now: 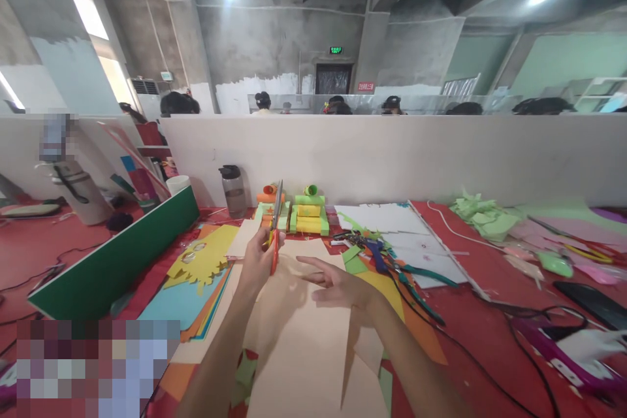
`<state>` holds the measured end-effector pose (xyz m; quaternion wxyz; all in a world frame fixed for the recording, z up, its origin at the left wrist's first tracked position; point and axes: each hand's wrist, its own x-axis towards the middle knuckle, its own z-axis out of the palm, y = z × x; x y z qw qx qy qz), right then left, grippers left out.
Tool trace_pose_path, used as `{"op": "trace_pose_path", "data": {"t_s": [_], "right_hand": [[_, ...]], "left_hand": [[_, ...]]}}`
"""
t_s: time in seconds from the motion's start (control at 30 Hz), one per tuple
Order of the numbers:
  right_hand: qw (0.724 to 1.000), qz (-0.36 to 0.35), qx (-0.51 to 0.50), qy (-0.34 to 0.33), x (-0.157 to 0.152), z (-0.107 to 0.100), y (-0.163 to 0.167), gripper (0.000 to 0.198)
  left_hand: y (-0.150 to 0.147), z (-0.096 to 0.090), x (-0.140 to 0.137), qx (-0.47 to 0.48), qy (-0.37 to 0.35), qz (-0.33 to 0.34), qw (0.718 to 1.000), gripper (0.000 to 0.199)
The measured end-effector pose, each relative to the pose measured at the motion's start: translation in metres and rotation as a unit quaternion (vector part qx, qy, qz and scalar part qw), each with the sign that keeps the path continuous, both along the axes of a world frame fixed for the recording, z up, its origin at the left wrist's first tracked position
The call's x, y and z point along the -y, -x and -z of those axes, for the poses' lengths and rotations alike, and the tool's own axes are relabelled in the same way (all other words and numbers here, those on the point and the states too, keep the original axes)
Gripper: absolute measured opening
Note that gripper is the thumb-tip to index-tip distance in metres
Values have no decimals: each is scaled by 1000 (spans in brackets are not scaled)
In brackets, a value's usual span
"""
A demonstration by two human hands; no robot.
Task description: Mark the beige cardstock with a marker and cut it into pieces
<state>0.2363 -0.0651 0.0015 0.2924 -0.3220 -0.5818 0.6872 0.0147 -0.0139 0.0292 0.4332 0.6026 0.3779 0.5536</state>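
My left hand (258, 257) is closed around a pair of scissors (277, 209) with red and yellow handles; the blades point up and away from me. Below both hands lies a large beige paper sheet (301, 346). My right hand (337, 282) is over the sheet with its fingers apart and nothing held; whether it touches the paper I cannot tell. Just beyond the hands stand two paper-roll models, one orange and green (270, 210), the other yellow and green (310, 210).
To the left are yellow cut paper (208, 255), blue sheets (181, 297) and a green divider board (117, 251). Pliers with teal handles (431, 274) and a glue gun (376, 255) lie to the right, with black cables. A bottle (233, 192) stands by the white partition (392, 157).
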Motion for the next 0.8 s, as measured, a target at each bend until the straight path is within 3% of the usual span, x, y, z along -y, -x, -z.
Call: {"op": "trace_pose_path", "data": {"t_s": [0.13,0.27,0.53,0.8], "right_hand": [[999,24,-14,30,0,1,7,85],[997,3,-67,41,-1,0,1,78],[980,78,-174,-54,4,-6,-10,65],[959,173,-204,-97,12,-24,-32,60]], "left_hand": [[1,-1,0,10,7,0,1000,27],[1,-7,4,41,28,5,999,31],[5,-12,9,175,69,87,978,48],[8,-16,13,250,160,198,934,39]]}}
